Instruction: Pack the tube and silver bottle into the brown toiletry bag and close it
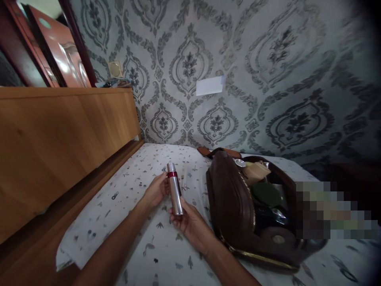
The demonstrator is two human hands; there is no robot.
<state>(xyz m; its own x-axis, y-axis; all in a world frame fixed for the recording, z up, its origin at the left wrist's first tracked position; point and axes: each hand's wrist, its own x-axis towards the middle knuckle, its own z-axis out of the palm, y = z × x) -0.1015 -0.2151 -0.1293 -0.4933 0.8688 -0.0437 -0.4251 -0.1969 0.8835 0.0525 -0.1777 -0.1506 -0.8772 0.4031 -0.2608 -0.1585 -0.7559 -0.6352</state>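
I hold the metal cylinder [175, 188] between both hands above the printed sheet [119, 206]: my left hand [156, 191] pinches its upper part below the red band [172, 174], and my right hand [187, 219] cups its base with fingers closed around it. I judge this an inspection or cap-handling step; a twist would call for a firm base hold and counter-rotation above. The body is smooth, polished, reflective. The open brown leather bag [232, 202] with brass-coloured zip lies just beside my right hand.
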